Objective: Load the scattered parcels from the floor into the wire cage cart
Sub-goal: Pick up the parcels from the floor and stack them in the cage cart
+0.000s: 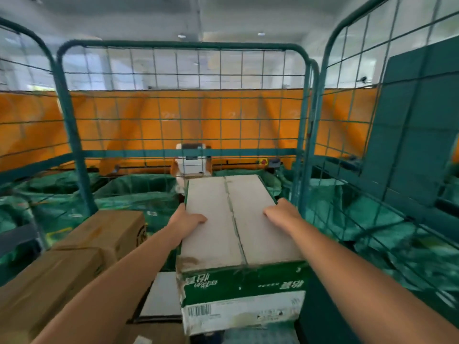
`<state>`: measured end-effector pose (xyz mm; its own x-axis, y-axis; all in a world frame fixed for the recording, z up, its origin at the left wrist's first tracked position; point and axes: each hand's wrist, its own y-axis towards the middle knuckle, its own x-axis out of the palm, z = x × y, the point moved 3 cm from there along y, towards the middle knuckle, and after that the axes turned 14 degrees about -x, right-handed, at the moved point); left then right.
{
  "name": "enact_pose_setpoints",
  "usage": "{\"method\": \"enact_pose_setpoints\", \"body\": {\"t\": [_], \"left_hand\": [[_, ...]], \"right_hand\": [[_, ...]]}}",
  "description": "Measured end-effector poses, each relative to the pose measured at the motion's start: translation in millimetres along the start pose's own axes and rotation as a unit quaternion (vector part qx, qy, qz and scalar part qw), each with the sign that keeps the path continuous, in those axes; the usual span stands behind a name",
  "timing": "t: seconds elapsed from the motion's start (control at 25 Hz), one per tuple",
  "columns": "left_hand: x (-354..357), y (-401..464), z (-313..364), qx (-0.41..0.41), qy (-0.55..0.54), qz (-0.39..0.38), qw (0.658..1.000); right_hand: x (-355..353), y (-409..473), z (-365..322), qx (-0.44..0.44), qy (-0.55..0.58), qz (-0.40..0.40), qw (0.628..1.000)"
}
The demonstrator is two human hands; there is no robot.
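Orange curtain [124,120] behind green wire cage cart [183,45] | left hand [188,219] and right hand [283,212] both gripping green-white box [238,244] | brown cartons [74,256] sitting left

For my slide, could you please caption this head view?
Both hands, left and right, grip a green-and-white carton inside the green wire cage cart, beside brown boxes.

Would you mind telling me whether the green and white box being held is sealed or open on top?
Sealed: the top flaps of the green and white box lie flat and meet along a taped centre seam.
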<state>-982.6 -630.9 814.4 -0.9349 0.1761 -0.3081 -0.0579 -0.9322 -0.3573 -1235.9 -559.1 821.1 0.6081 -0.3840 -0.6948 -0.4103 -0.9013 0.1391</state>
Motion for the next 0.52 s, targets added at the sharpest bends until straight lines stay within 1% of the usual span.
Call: {"method": "enact_pose_setpoints", "body": {"t": [0.12,0.24,0.36,0.44,0.52], "left_hand": [[7,23,9,0.017,0.008,-0.029,0.999],[16,49,20,0.036,0.025,-0.046,0.998],[28,79,26,0.043,0.023,-0.056,0.997],[39,103,22,0.030,0.018,-0.052,0.998],[52,137,12,-0.006,0.015,-0.040,0.999]], "right_hand": [[5,4,2,0.026,0.010,0.025,0.999],[7,19,8,0.021,0.023,0.062,0.998],[11,41,15,0.023,0.028,0.075,0.996],[21,58,23,0.028,0.030,0.069,0.997],[36,83,36,0.034,0.022,0.051,0.998]]}}
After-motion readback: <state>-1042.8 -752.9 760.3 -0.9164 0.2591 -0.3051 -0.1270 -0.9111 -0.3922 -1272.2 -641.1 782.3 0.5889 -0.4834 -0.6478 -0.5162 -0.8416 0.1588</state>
